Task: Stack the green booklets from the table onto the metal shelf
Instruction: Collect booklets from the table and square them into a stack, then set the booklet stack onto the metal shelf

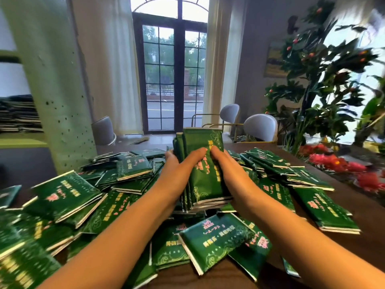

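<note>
A bundle of green booklets (205, 178) with gold and pink print is held above the table, tilted up on its lower edge. My left hand (179, 170) grips its left side, thumb across the cover. My right hand (227, 170) clasps the right side, thumb on the front. Many loose green booklets (66, 195) lie in a messy heap across the dark wooden table (343, 184). At the far left a metal shelf (23, 141) holds a stack of dark booklets (18, 115), partly hidden by a pillar.
A pale green concrete pillar (56, 80) stands between the table and the shelf. Grey chairs (260, 127) stand behind the table before a tall window door (173, 76). An artificial plant (318, 80) and red flowers (341, 165) crowd the table's right side.
</note>
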Demonstrator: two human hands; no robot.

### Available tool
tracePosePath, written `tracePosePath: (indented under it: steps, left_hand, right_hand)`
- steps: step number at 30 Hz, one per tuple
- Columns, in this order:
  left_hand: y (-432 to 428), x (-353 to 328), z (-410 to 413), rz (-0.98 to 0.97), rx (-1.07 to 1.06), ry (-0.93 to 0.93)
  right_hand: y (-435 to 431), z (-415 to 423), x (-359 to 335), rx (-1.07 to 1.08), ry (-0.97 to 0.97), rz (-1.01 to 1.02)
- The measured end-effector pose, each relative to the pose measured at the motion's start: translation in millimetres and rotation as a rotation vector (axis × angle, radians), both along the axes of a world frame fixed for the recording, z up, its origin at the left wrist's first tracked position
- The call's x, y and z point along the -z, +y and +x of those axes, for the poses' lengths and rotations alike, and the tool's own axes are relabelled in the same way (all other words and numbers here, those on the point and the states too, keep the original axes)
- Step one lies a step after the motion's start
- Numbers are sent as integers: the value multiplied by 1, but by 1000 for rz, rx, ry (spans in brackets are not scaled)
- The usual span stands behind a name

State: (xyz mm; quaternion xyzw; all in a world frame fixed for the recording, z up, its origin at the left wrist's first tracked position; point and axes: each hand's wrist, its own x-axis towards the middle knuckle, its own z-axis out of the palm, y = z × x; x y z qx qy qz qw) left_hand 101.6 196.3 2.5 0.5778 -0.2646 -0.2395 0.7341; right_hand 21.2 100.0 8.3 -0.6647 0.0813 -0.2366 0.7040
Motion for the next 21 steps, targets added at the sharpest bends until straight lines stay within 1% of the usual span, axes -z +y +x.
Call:
tracePosePath:
  steps: [2,5,9,12,14,17,20,21]
  left_hand:
    - [18,0,-2,15,4,5]
    - [45,1,-5,35,-5,-19]
    - [71,5,-16,-65,-104,75]
    - [94,10,-19,-134,-208,115]
    - [114,11,-17,-132,-247,102]
    - [141,10,-10,-74,-255,88]
    - [172,7,1,-14,-321,47]
    - [181,6,4,-8,-337,59]
  right_hand:
    - [11,2,2,-37,-1,-4]
    - [29,6,11,-88,-26,-68]
    - [60,15,20,-59,-106,-144]
    - [91,25,22,-136,-125,-133]
    - [108,35,22,-192,-90,-148]
    - [124,46,18,-254,0,-147]
    - [142,55,15,-389,98,-46]
    - [148,56,13,-434,120,-10]
